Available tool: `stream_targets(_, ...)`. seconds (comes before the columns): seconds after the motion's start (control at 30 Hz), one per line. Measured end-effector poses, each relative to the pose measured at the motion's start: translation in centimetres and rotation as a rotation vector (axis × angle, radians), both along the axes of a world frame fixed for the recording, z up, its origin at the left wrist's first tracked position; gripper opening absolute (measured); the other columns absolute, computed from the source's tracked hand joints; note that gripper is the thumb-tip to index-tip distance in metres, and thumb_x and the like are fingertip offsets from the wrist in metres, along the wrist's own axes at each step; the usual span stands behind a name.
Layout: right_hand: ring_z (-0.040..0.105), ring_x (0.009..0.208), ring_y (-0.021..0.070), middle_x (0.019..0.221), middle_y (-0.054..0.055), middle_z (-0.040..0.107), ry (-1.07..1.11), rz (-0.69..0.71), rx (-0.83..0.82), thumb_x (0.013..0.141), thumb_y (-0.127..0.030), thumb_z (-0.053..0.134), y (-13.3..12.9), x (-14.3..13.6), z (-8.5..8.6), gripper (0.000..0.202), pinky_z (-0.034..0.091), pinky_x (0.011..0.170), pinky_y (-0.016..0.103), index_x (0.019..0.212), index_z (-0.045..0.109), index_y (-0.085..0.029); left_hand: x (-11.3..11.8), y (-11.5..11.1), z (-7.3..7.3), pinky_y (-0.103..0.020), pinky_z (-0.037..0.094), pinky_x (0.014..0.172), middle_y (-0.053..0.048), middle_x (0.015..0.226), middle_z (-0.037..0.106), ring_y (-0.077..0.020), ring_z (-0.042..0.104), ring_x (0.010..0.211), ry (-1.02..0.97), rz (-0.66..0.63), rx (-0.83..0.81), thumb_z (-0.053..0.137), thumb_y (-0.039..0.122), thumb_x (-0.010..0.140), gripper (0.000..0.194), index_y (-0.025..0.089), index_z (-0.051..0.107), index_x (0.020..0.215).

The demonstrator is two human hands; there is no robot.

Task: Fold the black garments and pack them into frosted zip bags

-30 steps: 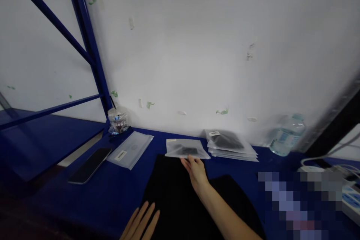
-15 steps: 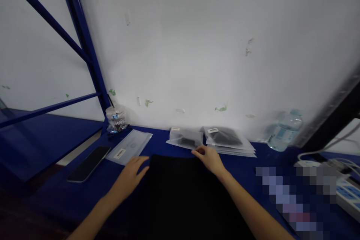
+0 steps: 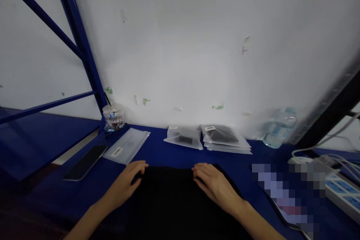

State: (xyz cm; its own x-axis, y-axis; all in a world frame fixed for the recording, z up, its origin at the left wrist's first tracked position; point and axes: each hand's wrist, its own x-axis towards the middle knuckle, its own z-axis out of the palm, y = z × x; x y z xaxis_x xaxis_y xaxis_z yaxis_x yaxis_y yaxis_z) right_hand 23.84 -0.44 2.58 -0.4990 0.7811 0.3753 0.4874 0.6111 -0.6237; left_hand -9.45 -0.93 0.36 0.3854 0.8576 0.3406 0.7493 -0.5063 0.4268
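Observation:
A black cloth (image 3: pixel 168 202) lies spread in front of me, its far edge running between my hands. At its far left corner is my left hand (image 3: pixel 125 182), fingers bent and the thumb held apart from them, close against the cloth's edge. My right hand (image 3: pixel 215 185) lies over the right part of the cloth with its fingers curled at the far edge and the thumb lower down. Cloth also shows behind its wrist. Dark fabric hides the exact fold lines.
Frosted zip bags with dark contents (image 3: pixel 182 137) and a bag stack (image 3: pixel 225 138) lie by the wall. Leftward are a flat frosted bag (image 3: pixel 128 146), a phone (image 3: pixel 86 163) and a wrapped cup (image 3: pixel 113 118). Rightward stand a water bottle (image 3: pixel 279 129) and a power strip (image 3: pixel 341 195).
My right hand has moved down from the cloth's far right corner, and its pinch has become a curled hold over the cloth. My left hand has shifted slightly. The view has turned a little.

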Motion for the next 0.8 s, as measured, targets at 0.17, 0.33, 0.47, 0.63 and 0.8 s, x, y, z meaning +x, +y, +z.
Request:
stream_targets(0.17, 0.057, 0.105, 0.0232, 0.105, 0.006, 0.067, -0.060, -0.216, 0.040, 0.088, -0.035, 0.050, -0.9, 2.1, -1.5, 0.021, 0.040, 0.094, 0.038, 0.099, 0.065, -0.025, -0.5, -2.0, -1.1, -0.046, 0.033, 0.108, -0.004, 0.134, 0.052, -0.0209, 0.036, 0.133, 0.147, -0.015, 0.041, 0.042, 0.026, 0.093, 0.025, 0.024, 0.053, 0.116)
stream_targets(0.33, 0.061, 0.081, 0.0278, 0.080, 0.009, 0.068, -0.097, -0.664, -0.070, 0.072, -0.040, 0.065, 2.7, 5.3, -2.4, 0.025, 0.045, 0.077, 0.040, 0.085, 0.066, -0.018, 0.4, -1.8, -0.6, -0.049, 0.025, 0.110, 0.000, 0.145, 0.040, -0.0199, 0.027, 0.137, 0.299, -0.100, 0.010, 0.032, 0.024, 0.098, 0.045, 0.031, 0.028, 0.142)
stream_targets(0.47, 0.064, 0.082, 0.0222, 0.085, 0.004, 0.070, 0.006, -0.562, -0.153, 0.077, -0.033, 0.058, 2.9, 5.8, -1.7, 0.015, 0.047, 0.078, 0.034, 0.083, 0.066, -0.022, 0.6, -1.2, -0.9, -0.051, 0.023, 0.110, 0.001, 0.147, 0.037, -0.0204, 0.025, 0.137, 0.349, -0.138, -0.042, 0.032, 0.026, 0.098, 0.045, 0.033, 0.024, 0.143)
stream_targets(0.63, 0.059, 0.104, 0.0220, 0.108, 0.002, 0.068, 0.073, -0.318, -0.066, 0.084, -0.024, 0.049, -1.0, 5.7, -1.4, 0.026, 0.040, 0.097, 0.039, 0.104, 0.066, -0.028, 0.5, -1.0, -1.3, -0.048, 0.025, 0.110, 0.001, 0.145, 0.039, -0.0198, 0.027, 0.136, 0.346, -0.130, 0.009, 0.034, 0.024, 0.097, 0.046, 0.033, 0.026, 0.142)
stream_targets(0.8, 0.044, 0.126, 0.0238, 0.131, 0.002, 0.055, -0.093, -0.172, -0.156, 0.086, -0.025, 0.050, -4.6, 6.1, -1.4, 0.038, 0.029, 0.108, 0.045, 0.123, 0.057, -0.029, 2.6, -4.3, 0.5, -0.047, 0.032, 0.108, -0.003, 0.140, 0.047, -0.0216, 0.034, 0.133, 0.340, -0.109, 0.228, 0.041, 0.024, 0.093, 0.050, 0.025, 0.030, 0.142)
